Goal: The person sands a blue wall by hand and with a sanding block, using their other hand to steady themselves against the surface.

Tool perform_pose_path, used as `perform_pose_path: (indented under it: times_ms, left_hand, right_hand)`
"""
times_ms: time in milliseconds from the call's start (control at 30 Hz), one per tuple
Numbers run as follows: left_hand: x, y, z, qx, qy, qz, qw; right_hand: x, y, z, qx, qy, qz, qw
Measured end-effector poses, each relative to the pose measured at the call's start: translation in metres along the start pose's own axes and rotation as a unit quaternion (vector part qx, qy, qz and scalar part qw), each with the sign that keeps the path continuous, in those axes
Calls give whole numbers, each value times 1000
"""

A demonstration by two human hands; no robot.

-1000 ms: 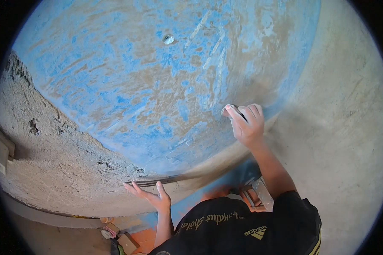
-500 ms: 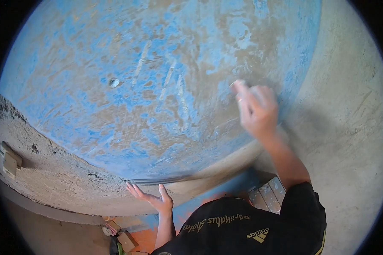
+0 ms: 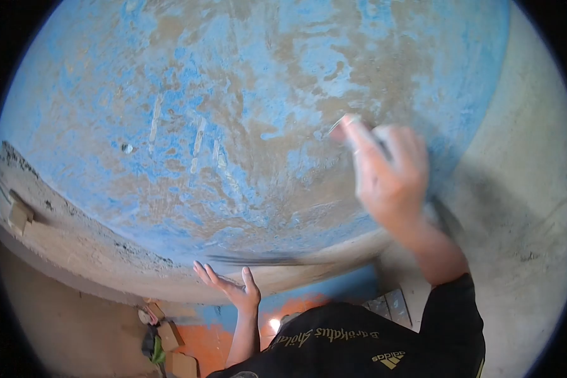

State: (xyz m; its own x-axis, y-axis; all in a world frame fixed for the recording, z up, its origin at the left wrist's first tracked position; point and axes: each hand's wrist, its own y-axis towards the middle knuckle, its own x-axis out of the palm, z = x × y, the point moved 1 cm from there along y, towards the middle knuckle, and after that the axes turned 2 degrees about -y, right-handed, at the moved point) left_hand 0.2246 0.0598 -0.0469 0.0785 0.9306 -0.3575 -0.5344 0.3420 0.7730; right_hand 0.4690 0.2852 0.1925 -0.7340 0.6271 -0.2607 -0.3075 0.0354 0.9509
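Observation:
My right hand (image 3: 394, 173) is raised against the blue, patchy painted surface (image 3: 258, 82), right of centre. Its fingers are closed on a thin flat piece (image 3: 337, 128) with a pale edge, and motion blurs the hand. What the piece is made of is too small to tell. My left hand (image 3: 233, 288) is open and empty, fingers spread, beside the lower edge of the blue surface. Whether it touches that edge is unclear.
A small box fixture (image 3: 20, 213) with a cable is on the wall at the far left. Cardboard boxes (image 3: 181, 364) and a green item (image 3: 157, 350) lie at the lower left. A grey slatted object (image 3: 397, 307) is behind my right shoulder. Bare grey wall (image 3: 516, 157) rises at the right.
The view has shifted, so the wall marks appear farther left. My right hand appears larger, still on the thin piece. My left hand stays open near the edge.

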Motion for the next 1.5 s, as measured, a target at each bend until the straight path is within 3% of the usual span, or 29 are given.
perform_pose_path:
  times_ms: [233,367,567,800,967,1000,1100,1200,1267,1433,1500]
  left_hand:
    - [-1,-23,6,-30,0,3,1000]
    - [-8,-24,15,-47,15,17,999]
    - [-11,-31,13,-60,24,19,998]
    - [-22,-22,4,-56,19,23,998]
    - [-35,-8,-9,-75,13,23,997]
    - [-39,-3,-10,-76,5,24,997]
    - [-47,12,-21,-56,-5,30,998]
    - [-60,22,-36,-42,-4,34,999]
    - [-69,33,-46,-24,2,39,999]
    - [-89,61,-78,48,-12,93,994]
    - [-96,71,-91,48,-13,113,992]
  right_hand:
    - [-1,-10,16,-97,14,-18,995]
    - [-4,-7,18,-49,82,-13,995]
    - [-6,-20,19,68,152,74,983]
    - [10,-100,0,252,163,55,952]
    - [16,-141,-17,460,234,-25,856]
    - [21,-153,-20,520,272,-27,809]
    - [21,-171,-28,563,271,-71,777]
    - [20,-168,-43,599,375,17,707]
    - [19,-164,-50,599,370,60,708]
    - [22,-135,-71,554,338,219,728]
    - [34,-120,-80,496,238,257,794]
